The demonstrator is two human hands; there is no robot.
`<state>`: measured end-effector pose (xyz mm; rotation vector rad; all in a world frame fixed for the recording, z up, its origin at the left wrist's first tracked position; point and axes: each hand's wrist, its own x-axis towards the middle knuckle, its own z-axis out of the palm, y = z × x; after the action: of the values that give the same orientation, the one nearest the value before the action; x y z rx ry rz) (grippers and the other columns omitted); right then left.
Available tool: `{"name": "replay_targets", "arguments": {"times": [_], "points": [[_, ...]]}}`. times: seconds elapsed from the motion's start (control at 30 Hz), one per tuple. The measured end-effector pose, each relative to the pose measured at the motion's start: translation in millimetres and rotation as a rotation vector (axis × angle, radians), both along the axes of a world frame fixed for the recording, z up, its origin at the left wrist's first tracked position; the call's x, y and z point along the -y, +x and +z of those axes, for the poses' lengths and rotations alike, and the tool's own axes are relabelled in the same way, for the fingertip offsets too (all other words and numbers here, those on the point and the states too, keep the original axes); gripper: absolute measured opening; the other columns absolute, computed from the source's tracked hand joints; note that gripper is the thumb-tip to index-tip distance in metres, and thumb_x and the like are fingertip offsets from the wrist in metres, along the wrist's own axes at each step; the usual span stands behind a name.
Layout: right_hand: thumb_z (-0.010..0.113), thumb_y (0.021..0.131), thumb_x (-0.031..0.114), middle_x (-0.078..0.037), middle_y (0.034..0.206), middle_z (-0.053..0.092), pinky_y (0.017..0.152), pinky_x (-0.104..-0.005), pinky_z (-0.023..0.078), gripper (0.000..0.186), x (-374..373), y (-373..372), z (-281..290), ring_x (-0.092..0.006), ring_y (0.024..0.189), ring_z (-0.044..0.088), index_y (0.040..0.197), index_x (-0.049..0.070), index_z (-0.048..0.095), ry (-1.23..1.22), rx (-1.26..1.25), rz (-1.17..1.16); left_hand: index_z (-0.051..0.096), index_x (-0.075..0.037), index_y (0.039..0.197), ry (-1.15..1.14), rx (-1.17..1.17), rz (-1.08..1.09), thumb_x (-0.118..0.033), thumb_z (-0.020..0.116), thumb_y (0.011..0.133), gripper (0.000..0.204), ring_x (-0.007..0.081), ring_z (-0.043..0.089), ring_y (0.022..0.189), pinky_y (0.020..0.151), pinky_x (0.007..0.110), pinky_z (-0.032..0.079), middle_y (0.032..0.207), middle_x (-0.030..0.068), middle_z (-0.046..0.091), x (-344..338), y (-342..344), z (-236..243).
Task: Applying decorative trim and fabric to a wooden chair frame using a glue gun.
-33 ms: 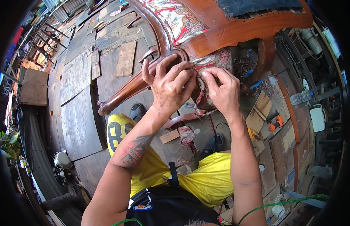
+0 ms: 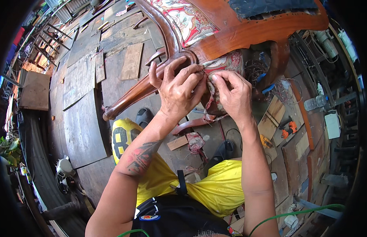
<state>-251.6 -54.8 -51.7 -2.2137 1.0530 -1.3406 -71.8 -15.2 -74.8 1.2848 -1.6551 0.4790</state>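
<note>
A carved reddish-brown wooden chair [image 2: 238, 39], tipped over, has red-and-cream patterned upholstery [image 2: 191, 21] and a dark panel [image 2: 270, 8] at top. Near the carved scroll of its frame, my left hand [image 2: 179, 87] pinches the edge of the patterned fabric [image 2: 227, 63] with thumb and forefinger, its other fingers curled or raised over the wood. Just to the right, my right hand [image 2: 233, 94] pinches that same fabric edge between thumb and forefinger. A loose strip of the fabric hangs below them.
An orange-and-black drill [image 2: 287, 128], plank offcuts [image 2: 272, 116], tangled wire [image 2: 258, 71] and a plastic bottle [image 2: 314, 103] lie to the right. A grinder-like machine [image 2: 66, 170] sits at left. Wooden boards [image 2: 79, 126] cover the floor. My feet are below the chair.
</note>
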Motion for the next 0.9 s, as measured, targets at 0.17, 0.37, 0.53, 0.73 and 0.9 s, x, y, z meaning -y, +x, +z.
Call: {"name": "replay_targets", "arguments": {"times": [0.17,0.37,0.53,0.73,0.9], "points": [[0.076,0.097,0.011,-0.014,0.089,0.076,0.073,-0.0421,0.057,0.010,-0.5,2.3,0.7,-0.0335,0.080,0.074,0.094,0.002,0.073,0.075,0.011,-0.012,0.077,-0.018,0.095,-0.006,0.005,-0.012,-0.018,0.087,0.082,0.017,0.0263,0.067,0.122,0.125,0.057,0.011,0.113,-0.0057,0.078,1.4,1.7,-2.7],[0.077,0.096,0.014,-0.013,0.087,0.075,0.071,-0.0415,0.056,0.014,4.8,5.7,-1.0,-0.0332,0.078,0.073,0.092,0.002,0.072,0.116,0.005,-0.054,0.076,-0.018,0.096,-0.005,0.003,-0.022,-0.018,0.087,0.082,0.017,0.0259,0.066,0.123,0.125,0.057,0.011,0.115,-0.0061,0.077,6.2,3.2,-4.2],[0.077,0.097,0.015,-0.013,0.086,0.075,0.071,-0.0412,0.056,0.014,5.8,7.7,-2.3,-0.0322,0.077,0.073,0.092,0.002,0.072,0.115,0.018,-0.052,0.075,-0.019,0.097,-0.015,0.039,-0.001,-0.026,0.083,0.084,0.016,0.0232,0.063,0.128,0.122,0.065,0.010,0.115,-0.0069,0.074,7.3,4.9,-7.4],[0.077,0.097,0.015,-0.012,0.085,0.075,0.071,-0.0410,0.056,0.014,8.9,7.4,-6.2,-0.0301,0.075,0.072,0.092,0.002,0.072,0.121,0.036,-0.056,0.075,-0.019,0.096,-0.017,0.037,-0.014,-0.025,0.083,0.085,0.016,0.0233,0.062,0.128,0.122,0.064,0.011,0.115,-0.0062,0.074,8.4,4.9,-6.6],[0.076,0.097,0.015,-0.014,0.085,0.076,0.071,-0.0411,0.057,0.015,7.6,5.4,-0.4,-0.0306,0.076,0.074,0.093,0.002,0.073,0.157,0.018,-0.051,0.076,-0.019,0.095,-0.013,0.022,-0.026,-0.022,0.085,0.083,0.016,0.0238,0.064,0.126,0.123,0.060,0.011,0.114,-0.0066,0.076,8.1,4.4,-4.3]]}}
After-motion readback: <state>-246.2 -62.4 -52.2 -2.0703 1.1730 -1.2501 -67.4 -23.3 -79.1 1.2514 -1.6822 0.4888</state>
